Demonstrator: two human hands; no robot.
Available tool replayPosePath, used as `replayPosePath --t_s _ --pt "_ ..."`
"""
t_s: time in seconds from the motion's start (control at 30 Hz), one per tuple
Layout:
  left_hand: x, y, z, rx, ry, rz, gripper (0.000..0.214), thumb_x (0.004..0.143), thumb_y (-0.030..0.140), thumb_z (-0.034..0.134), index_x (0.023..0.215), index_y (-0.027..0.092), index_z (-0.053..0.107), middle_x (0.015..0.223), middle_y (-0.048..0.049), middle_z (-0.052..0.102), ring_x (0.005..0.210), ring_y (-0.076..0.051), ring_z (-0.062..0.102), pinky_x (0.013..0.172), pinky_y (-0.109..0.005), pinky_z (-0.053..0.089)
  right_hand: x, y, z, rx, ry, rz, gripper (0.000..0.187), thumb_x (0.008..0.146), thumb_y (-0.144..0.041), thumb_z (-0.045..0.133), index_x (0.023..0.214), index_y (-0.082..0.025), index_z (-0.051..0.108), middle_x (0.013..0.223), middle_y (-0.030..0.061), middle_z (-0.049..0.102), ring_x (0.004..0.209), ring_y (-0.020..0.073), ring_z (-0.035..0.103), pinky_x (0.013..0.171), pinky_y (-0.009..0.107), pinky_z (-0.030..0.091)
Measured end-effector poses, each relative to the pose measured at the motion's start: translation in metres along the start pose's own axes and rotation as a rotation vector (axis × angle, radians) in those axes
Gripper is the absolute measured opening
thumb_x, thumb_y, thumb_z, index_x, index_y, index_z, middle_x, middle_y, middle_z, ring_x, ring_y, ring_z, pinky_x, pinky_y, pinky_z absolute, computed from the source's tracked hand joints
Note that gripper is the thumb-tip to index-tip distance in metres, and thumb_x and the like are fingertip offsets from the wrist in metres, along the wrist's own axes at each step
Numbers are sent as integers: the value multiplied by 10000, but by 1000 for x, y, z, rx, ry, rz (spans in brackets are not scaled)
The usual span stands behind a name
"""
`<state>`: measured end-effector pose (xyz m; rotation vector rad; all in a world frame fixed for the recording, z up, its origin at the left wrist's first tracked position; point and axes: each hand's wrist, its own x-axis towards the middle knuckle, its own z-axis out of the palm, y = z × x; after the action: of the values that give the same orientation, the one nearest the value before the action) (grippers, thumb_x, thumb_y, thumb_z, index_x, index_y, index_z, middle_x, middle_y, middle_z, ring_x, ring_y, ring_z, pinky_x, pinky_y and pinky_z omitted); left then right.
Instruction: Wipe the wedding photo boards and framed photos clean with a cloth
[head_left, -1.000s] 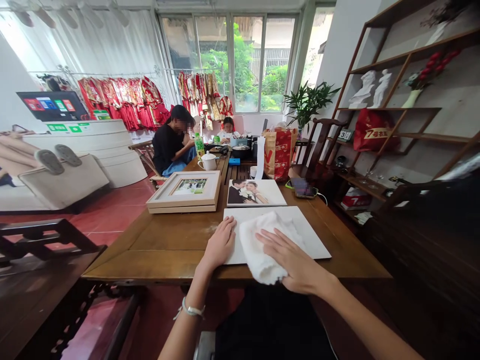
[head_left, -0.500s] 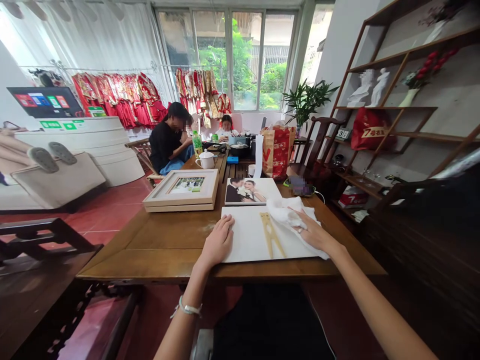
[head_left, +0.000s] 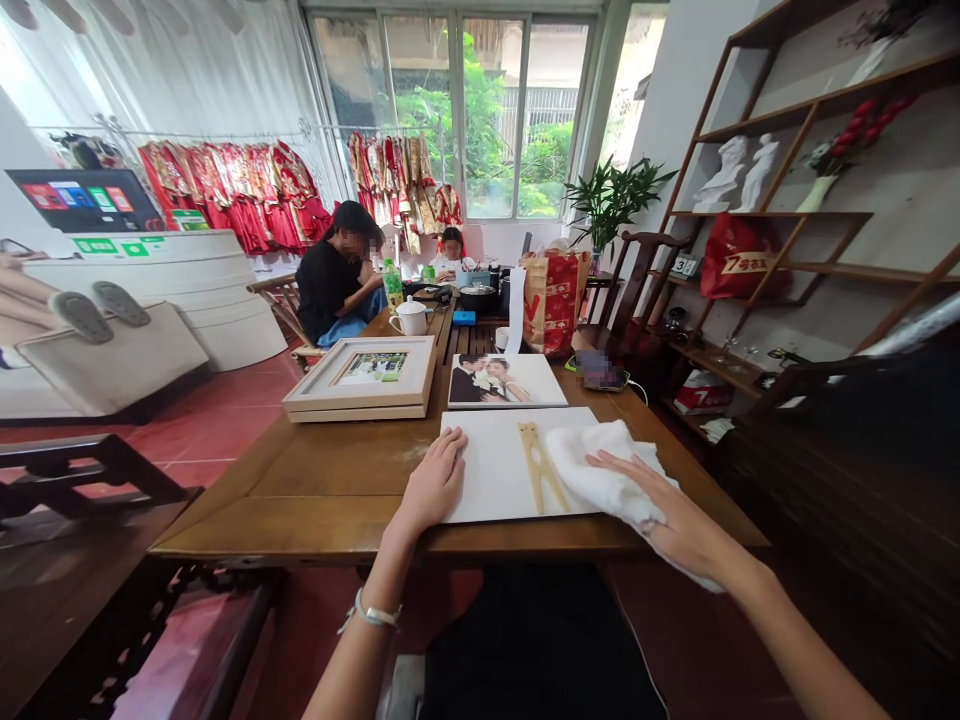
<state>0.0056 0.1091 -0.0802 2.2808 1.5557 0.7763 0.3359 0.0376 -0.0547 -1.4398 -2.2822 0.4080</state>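
Note:
A flat white panel lies on the wooden table in front of me. My left hand rests on its left edge with the fingers laid out flat. On the right side, a white cloth is bunched and draped over the panel. My right hand holds this cloth beneath its palm, with fingers stretched along the top; the cloth trails over the table's front edge. A pale tan, two-legged flat piece with a forked outline lies on the panel between my hands, close to the cloth.
Behind the panel lies a couple's photo print. Stacked frames stand left of it; a phone with a cable lies right. Farther back are a white lidded cup, a paper bag and two seated people.
My right hand has slid right and toward me, drawing the cloth along. Its fingers are straighter, and the cloth is more spread out. My left hand stays in place.

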Motion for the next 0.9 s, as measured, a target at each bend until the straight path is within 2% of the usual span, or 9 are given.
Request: replayPosePath --t_s 0.17,0.27,0.33,0.4,0.5,0.57,0.63,0.77,0.9 --pt "0 1 -2 2 -22 -17 406 902 215 317 1273 144 465 1428 -95 400 1370 -209 274 1131 -416 252 61 29 -7 -16 -7 219 588 810 -294 419 1389 -204 369 1458 57 344 1356 310 212 1091 522 221" --pt "0 1 -2 1 -20 -15 405 902 215 318 1274 150 464 1428 -89 401 1370 -204 274 1133 -411 249 95 36 -10 -7 -14 226 560 815 -336 424 1356 -193 426 1435 68 383 1345 322 236 1098 520 206" --pt "0 1 -1 2 -13 -13 403 902 213 319 1272 151 466 1426 -89 403 1369 -202 278 1133 -409 249 101 36 -9 -1 -16 208 563 805 -318 433 1357 -209 425 1436 53 382 1349 312 228 1103 522 194" --pt "0 1 -1 3 -9 -15 403 901 211 320 1271 142 467 1423 -94 407 1367 -202 281 1133 -408 251 91 32 -6 3 -15 150 599 782 -265 438 1378 -226 392 1452 31 357 1362 282 198 1115 513 164" --pt "-1 1 0 4 -4 -17 400 898 201 327 1266 141 472 1417 -96 416 1365 -202 286 1133 -407 251 57 18 -2 33 -26 -51 685 734 -164 422 1407 -258 334 1470 4 324 1373 231 176 1129 497 96" --pt "-1 0 1 6 3 -7 395 897 199 330 1263 156 475 1416 -87 419 1364 -197 288 1132 -403 253 31 10 -4 66 -59 -178 703 730 -141 423 1414 -263 318 1474 7 317 1371 233 185 1127 505 71" --pt "-1 -1 1 5 13 7 389 900 200 332 1260 170 475 1418 -79 417 1364 -194 288 1132 -402 256 9 6 -8 98 -108 -218 675 760 -158 438 1413 -279 320 1472 -2 320 1369 241 190 1127 500 74" --pt "0 -2 2 7 9 8 391 902 198 331 1266 157 468 1421 -90 412 1366 -203 283 1131 -416 256 -5 17 -16 137 -137 -103 549 847 -263 426 1389 -327 362 1461 -39 342 1371 242 172 1117 471 171" --pt "-1 -1 2 1 17 12 386 902 199 333 1259 161 476 1415 -89 420 1362 -205 292 1128 -421 264 25 32 -16 137 -33 116 531 834 -350 438 1361 -284 423 1423 2 409 1339 299 267 1084 498 253"
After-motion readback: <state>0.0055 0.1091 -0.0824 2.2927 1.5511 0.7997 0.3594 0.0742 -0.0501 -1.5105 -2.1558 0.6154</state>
